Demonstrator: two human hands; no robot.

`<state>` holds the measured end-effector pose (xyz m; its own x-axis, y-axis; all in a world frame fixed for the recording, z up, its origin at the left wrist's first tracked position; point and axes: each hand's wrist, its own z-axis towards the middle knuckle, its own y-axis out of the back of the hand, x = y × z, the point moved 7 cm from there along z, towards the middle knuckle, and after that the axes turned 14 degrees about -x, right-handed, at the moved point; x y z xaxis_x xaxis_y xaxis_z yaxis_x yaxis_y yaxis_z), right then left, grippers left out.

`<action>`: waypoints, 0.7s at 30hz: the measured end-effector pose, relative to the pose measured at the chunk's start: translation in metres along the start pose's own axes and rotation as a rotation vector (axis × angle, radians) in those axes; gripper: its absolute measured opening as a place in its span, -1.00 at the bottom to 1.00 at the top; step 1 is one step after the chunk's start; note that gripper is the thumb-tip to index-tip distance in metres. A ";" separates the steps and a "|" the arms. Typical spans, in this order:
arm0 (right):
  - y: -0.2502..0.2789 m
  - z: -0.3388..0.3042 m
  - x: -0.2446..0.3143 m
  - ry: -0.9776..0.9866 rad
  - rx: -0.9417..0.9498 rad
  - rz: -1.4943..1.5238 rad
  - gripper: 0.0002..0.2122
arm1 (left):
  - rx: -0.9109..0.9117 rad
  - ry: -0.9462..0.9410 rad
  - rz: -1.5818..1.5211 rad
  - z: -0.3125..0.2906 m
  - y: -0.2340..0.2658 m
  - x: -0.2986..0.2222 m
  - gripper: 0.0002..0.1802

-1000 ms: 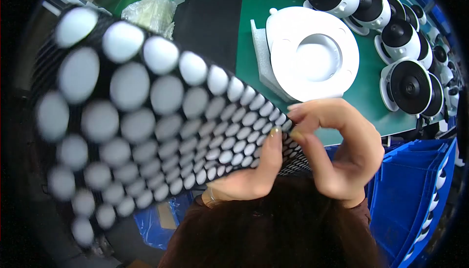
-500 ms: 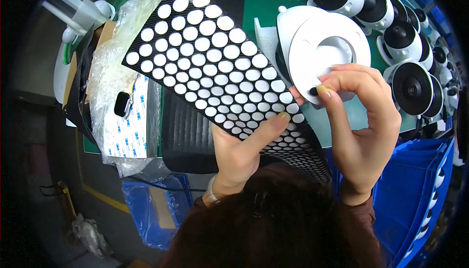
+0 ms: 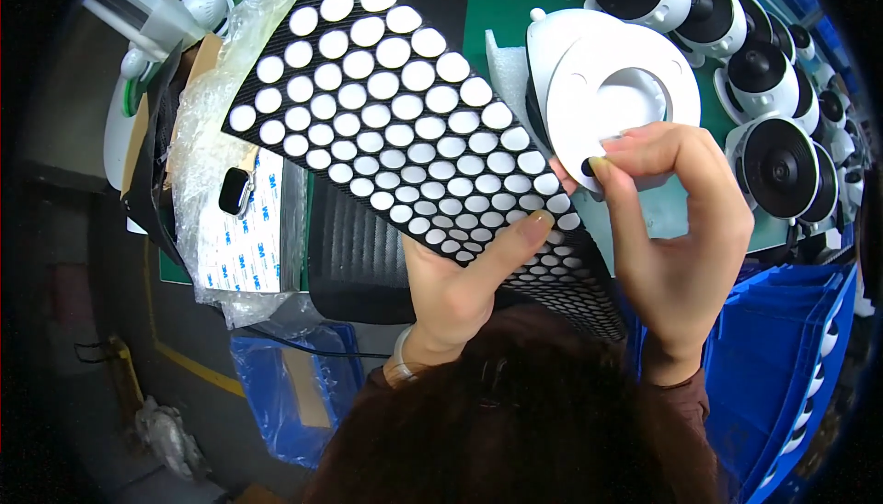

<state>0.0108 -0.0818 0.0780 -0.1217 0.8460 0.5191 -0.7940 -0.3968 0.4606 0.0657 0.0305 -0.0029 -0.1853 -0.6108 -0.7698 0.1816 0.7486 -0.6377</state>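
Note:
My left hand (image 3: pixel 455 292) grips a bendy black sheet (image 3: pixel 405 141) covered with rows of white round spots. Its thumb lies on top, and some fingertips show past the sheet's right edge. Between the thumb and forefinger of my right hand (image 3: pixel 685 228) is a small black round pad (image 3: pixel 588 166). The pad is at the lower left rim of a white plastic housing (image 3: pixel 625 49), a rounded body with a large round opening. Whether the pad touches the housing's face or is stuck to it, I cannot tell.
Several white housings with black round fronts (image 3: pixel 777 168) crowd the table's right side. A blue crate (image 3: pixel 773 357) stands at the lower right. On the left, a smartwatch (image 3: pixel 235 191) lies on a stack of printed white sheets (image 3: pixel 244 260) beside bubble wrap (image 3: pixel 198 173). Black foam (image 3: pixel 354 260) sits under the sheet.
The spotted sheet has shifted and turned slightly in my left hand. My right hand has barely moved, its pinch staying at the housing's rim.

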 end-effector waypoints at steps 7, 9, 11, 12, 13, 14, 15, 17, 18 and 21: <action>0.018 -0.014 0.006 -0.025 -0.073 0.191 -0.85 | -0.299 -0.528 0.135 -0.018 0.029 -0.029 -0.23; 0.009 -0.021 0.009 -0.080 0.072 0.260 -0.83 | -0.297 -0.550 0.144 -0.020 0.029 -0.028 -0.22; 0.008 -0.022 0.009 -0.108 0.069 0.282 -0.83 | -0.287 -0.587 0.149 -0.023 0.022 -0.029 -0.22; 0.008 -0.022 0.007 -0.109 0.061 0.311 -0.83 | -0.281 -0.605 0.151 -0.025 0.019 -0.030 -0.21; 0.009 -0.024 0.004 -0.113 0.052 0.309 -0.83 | -0.275 -0.626 0.153 -0.026 0.017 -0.030 -0.21; 0.010 -0.025 0.003 -0.112 0.043 0.340 -0.83 | -0.270 -0.647 0.155 -0.027 0.015 -0.031 -0.20; 0.011 -0.026 0.002 -0.109 0.035 0.371 -0.83 | -0.260 -0.645 0.157 -0.027 0.013 -0.030 -0.20; 0.010 -0.028 0.000 -0.131 0.004 0.409 -0.83 | -0.279 -0.716 0.224 -0.031 0.011 -0.033 -0.20; 0.010 -0.029 -0.001 -0.150 -0.018 0.447 -0.83 | -0.290 -0.752 0.257 -0.032 0.009 -0.034 -0.19; 0.009 -0.030 -0.004 -0.187 -0.021 0.453 -0.83 | -0.331 -0.777 0.287 -0.036 0.008 -0.035 -0.18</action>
<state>-0.0142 -0.0776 0.0585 -0.3500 0.5103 0.7855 -0.6978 -0.7015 0.1448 0.0390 0.0670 0.0198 0.5531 -0.3010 -0.7768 -0.1900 0.8623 -0.4694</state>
